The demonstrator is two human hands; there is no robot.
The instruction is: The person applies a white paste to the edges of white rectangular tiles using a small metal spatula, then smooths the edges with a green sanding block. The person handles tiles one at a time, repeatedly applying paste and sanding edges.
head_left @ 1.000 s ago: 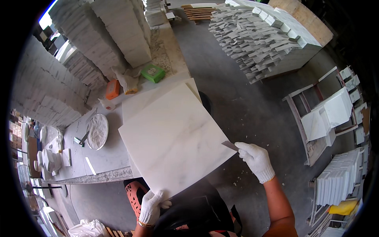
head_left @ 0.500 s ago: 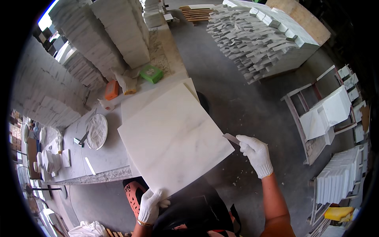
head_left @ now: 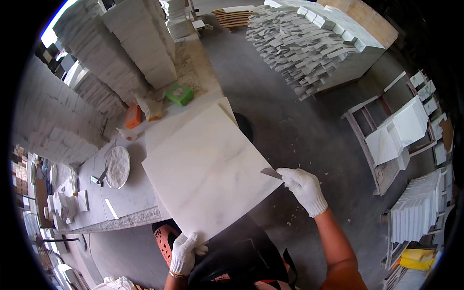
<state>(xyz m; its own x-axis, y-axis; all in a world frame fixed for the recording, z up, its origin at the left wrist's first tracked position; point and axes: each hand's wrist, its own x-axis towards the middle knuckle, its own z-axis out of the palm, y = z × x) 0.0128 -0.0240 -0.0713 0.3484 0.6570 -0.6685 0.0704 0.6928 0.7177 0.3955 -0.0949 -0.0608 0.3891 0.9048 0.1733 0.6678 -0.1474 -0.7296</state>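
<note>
At the lower middle of the frame, the left hand [head_left: 184, 253] is gripping the near corner of a pale, grey-veined slab [head_left: 208, 174], thumb pressing on top and fingers curling at the edge. Filling the centre, the slab is lying over another slab [head_left: 157, 135] and jutting past the bench. It is looking stiff, fairly heavy and smooth enough to slip, with corners likely to chip; two opposite edges, supported from beneath, are seeming the safest hold. By its right corner, the right hand [head_left: 304, 190] is closing around a flat blade [head_left: 272, 173], which is overlapping the slab; whether they are touching is not showing clearly.

Left of centre, the bench [head_left: 137, 195] is carrying a bowl [head_left: 128, 169] of white stuff; above, an orange box [head_left: 133, 117] and a green box [head_left: 179, 94] are sitting near tall stone stacks [head_left: 140, 48]. Rightward, grey floor [head_left: 232, 63] is stretching toward piled stone strips [head_left: 302, 53] at upper right, and a frame [head_left: 356, 142] is holding white blocks [head_left: 408, 123].
</note>
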